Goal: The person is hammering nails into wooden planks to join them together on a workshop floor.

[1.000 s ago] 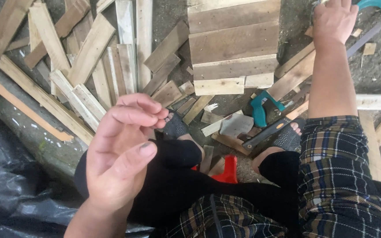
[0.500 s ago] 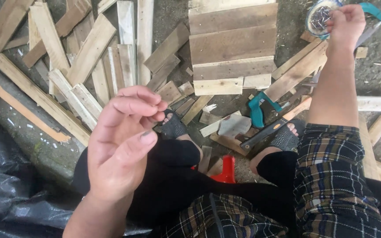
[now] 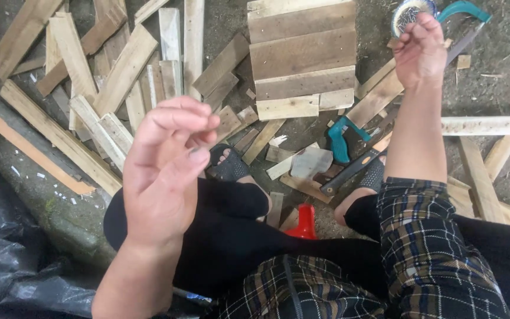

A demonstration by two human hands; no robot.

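head view: right hand [image 3: 420, 53] pinched beside nail tin [image 3: 407, 12]; nail orientation unclear.

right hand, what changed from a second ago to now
The right hand has drawn back from the round tin of nails toward the body, fingers now pinched together; whether they hold a nail cannot be told. The left hand stays raised, fingers loosely curled. The hatchet and teal-handled saw lie unmoved.
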